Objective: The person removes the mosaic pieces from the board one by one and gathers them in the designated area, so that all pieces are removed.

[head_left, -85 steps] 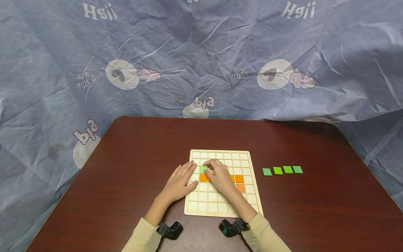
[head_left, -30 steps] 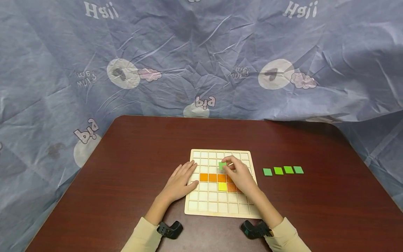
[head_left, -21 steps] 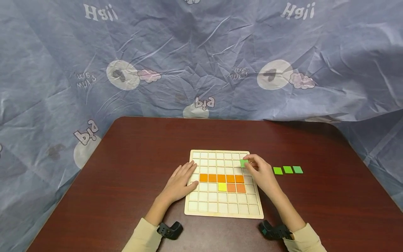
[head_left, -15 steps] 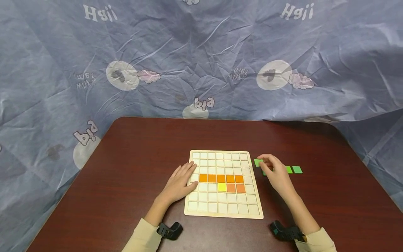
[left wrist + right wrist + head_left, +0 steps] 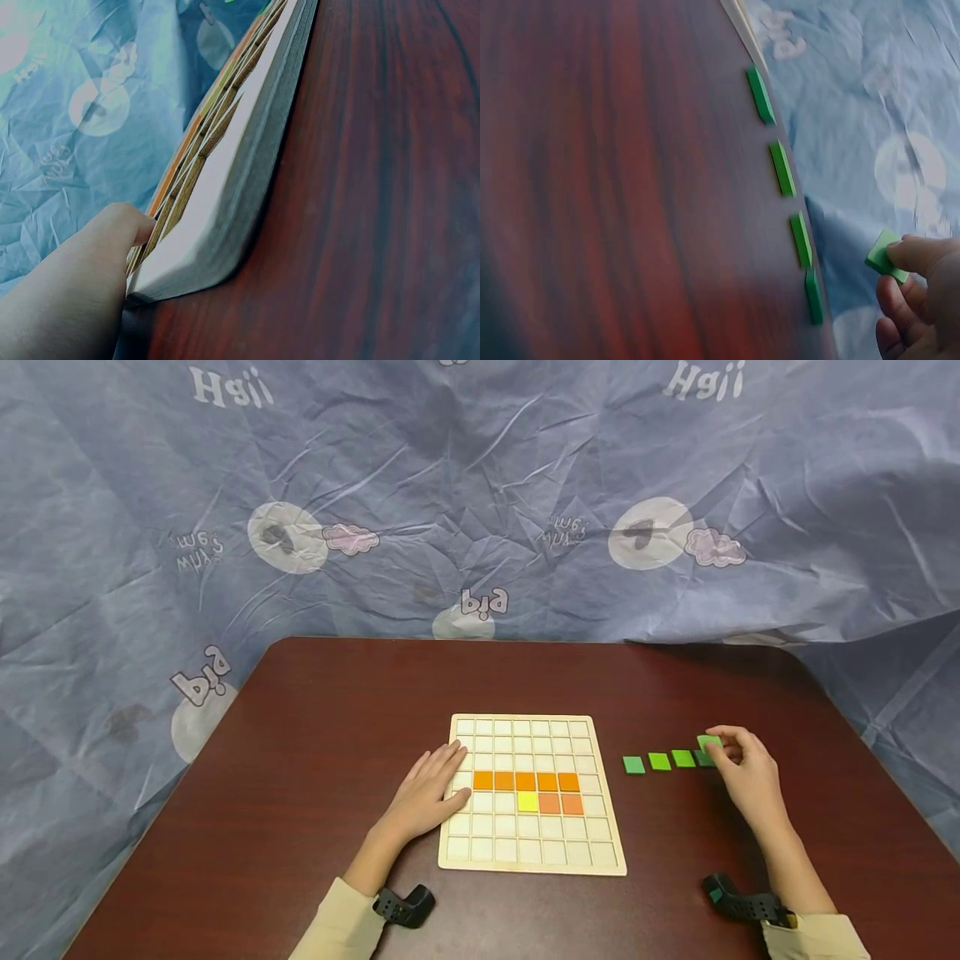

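My left hand (image 5: 422, 792) lies with straight fingers on the left edge of a pale wooden grid board (image 5: 506, 850). In the left wrist view its thumb (image 5: 124, 225) touches the board's rim. Out to the right, my right hand (image 5: 752, 772) pinches a light green square tile (image 5: 883, 251) between thumb and fingers. That tile is held up off the table, over the right end of a row of green tiles (image 5: 659, 762). In the head view it partly covers the darker, shadowed last tile (image 5: 703, 759) of that row.
Several orange tiles (image 5: 526, 781) form a row across the board. Below them sit a yellow tile (image 5: 527, 802) and two paler orange tiles (image 5: 572, 804). The dark red-brown table (image 5: 360, 693) ends at a printed blue-grey cloth (image 5: 450, 485).
My right hand has taken the light green tile from the board's left part, carrying it rightward past the board's edge to the far end of the green row. My left hand has stayed put.
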Available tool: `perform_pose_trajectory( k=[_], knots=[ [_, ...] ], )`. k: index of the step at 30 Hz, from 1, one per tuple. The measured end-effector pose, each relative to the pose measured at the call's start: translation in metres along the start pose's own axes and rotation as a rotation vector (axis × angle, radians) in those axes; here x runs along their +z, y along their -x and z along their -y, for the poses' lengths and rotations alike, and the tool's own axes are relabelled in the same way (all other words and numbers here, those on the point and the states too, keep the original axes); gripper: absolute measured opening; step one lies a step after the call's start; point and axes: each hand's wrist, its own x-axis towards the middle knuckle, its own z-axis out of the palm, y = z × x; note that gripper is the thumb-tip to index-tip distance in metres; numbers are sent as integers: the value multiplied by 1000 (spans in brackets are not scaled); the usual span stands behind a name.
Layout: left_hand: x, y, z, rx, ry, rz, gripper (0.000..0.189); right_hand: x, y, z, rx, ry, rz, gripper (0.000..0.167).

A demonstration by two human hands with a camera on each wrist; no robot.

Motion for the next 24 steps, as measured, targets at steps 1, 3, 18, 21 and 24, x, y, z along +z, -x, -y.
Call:
perform_pose_trajectory(
  k=[1, 3, 18, 21, 24],
  knots=[
    [0, 0, 0, -1, -3, 0, 65, -2, -1, -5, 17, 3, -2, 29],
    [1, -1, 1, -1, -7, -3, 65, -3, -2, -14, 55, 2, -12, 31],
    [2, -1, 2, 4, -5, -6, 65, -6, -2, -47, 162, 40, 10, 38],
    [2, -1, 2, 7, 2, -15, 64, -6, 0, -48, 131, 73, 43, 39],
    [2, -1, 1, 5, 3, -17, 64, -5, 1, -50, 119, 107, 62, 40]
  ],
)
